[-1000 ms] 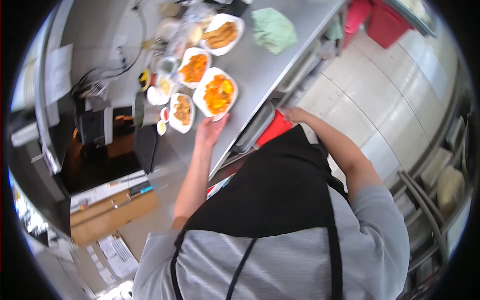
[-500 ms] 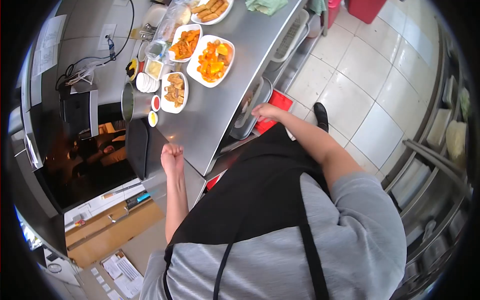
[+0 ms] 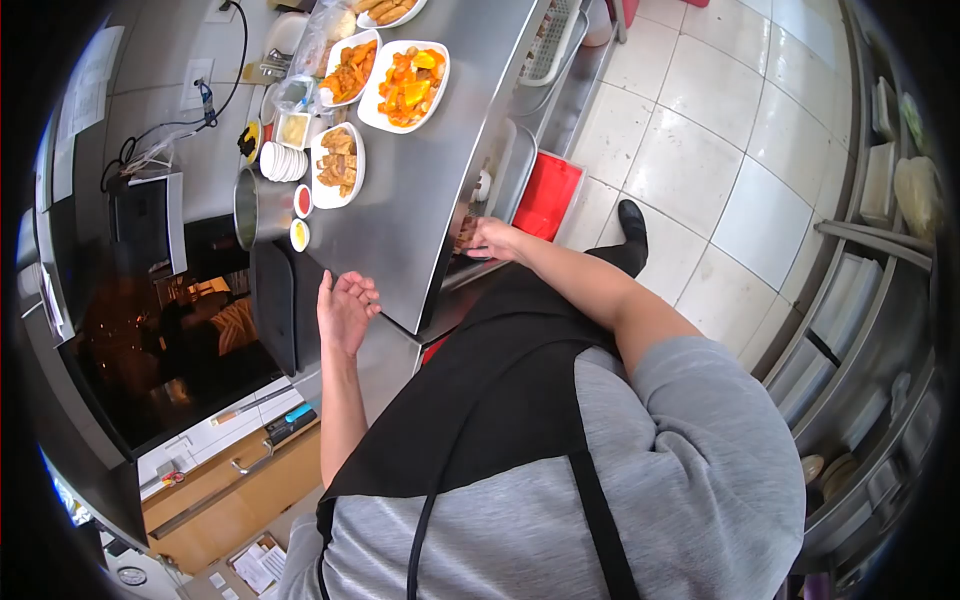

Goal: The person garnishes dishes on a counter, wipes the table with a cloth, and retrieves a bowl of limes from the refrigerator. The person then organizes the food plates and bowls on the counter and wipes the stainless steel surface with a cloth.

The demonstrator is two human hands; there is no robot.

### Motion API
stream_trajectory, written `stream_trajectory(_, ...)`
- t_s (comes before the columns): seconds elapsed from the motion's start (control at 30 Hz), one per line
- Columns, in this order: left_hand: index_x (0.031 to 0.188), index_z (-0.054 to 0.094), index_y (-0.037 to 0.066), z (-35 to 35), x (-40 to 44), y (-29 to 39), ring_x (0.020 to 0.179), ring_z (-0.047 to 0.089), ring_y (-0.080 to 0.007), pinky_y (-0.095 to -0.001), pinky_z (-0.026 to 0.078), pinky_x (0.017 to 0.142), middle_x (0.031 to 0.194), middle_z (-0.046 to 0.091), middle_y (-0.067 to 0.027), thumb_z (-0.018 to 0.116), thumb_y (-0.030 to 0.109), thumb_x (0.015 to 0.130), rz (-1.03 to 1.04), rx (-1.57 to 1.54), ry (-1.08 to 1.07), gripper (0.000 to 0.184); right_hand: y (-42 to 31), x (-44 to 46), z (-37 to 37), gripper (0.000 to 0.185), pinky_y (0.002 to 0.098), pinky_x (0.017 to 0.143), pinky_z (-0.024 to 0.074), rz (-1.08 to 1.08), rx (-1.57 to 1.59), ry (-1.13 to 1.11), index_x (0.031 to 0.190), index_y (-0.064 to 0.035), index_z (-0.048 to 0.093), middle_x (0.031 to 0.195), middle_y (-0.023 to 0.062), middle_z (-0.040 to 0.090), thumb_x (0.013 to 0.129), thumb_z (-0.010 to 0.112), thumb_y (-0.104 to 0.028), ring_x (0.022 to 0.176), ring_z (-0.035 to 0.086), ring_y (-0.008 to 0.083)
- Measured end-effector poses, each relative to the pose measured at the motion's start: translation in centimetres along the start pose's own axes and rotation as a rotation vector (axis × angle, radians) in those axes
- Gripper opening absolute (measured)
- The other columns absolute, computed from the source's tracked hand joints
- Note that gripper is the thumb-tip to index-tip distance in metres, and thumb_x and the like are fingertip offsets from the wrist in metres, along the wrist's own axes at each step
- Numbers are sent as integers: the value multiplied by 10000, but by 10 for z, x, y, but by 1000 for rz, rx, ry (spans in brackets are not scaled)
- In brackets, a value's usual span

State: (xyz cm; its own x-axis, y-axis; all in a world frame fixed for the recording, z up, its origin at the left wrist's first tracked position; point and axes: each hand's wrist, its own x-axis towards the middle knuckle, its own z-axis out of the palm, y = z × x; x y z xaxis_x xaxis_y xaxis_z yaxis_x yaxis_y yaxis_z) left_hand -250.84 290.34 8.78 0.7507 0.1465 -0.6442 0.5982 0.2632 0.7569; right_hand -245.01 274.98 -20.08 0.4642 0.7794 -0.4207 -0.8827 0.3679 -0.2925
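My left hand (image 3: 347,305) is raised palm up over the counter's near left corner, fingers apart and a little curled, holding nothing. My right hand (image 3: 492,240) reaches under the edge of the steel counter (image 3: 400,200); its fingertips are at the shelf below, and what they touch is too small to tell. On the counter stand white containers of food: orange pieces (image 3: 405,87), a second orange dish (image 3: 350,69), brown pieces (image 3: 337,165) and rolls (image 3: 385,10). Small cups of red sauce (image 3: 303,200) and yellow sauce (image 3: 299,235) sit beside them.
A red tray (image 3: 548,195) and a grey tray (image 3: 518,170) lie on the lower shelf. Stacked white lids (image 3: 283,162) and a metal pot (image 3: 262,205) stand at the counter's back. Metal racks (image 3: 850,330) line the right side beyond the tiled floor (image 3: 680,150).
My left hand left the large orange dish, closed, then opened palm up near the corner. My right hand moved from the red tray leftward to the shelf under the counter edge. The view shifted.
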Motion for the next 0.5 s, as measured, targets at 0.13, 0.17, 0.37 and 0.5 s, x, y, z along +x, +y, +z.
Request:
stream_trajectory(0.13,839,492,80,-18,2,-2,705,536,-164,-285,424,605,788,554,-70,352,429,861,6,26,-32,377,-3,-16,6,496,300,833,418,-58,-48,74,1168,-50,380,1049,81,497,723,598,-75,981,489,175)
stream_trajectory(0.17,842,500,80,-21,4,-1,713,542,-164,-286,429,612,794,562,-74,366,412,864,0,31,-46,359,-8,-20,14,476,292,783,438,-67,-66,131,1168,-42,387,1001,80,522,729,572,-42,913,525,157)
stream_trajectory(0.37,833,522,78,-19,22,-8,712,566,-148,-277,453,610,800,584,-66,406,382,865,32,40,-89,327,-28,-31,25,588,265,575,486,-144,-169,242,1198,-37,286,850,136,551,687,556,74,695,579,198)
stream_trajectory(0.5,863,534,80,-15,48,-15,721,564,-120,-272,458,638,832,586,-46,429,336,865,-7,107,-139,277,-61,-67,15,243,246,510,461,-65,-745,337,941,-18,511,684,81,570,711,528,56,630,578,163)
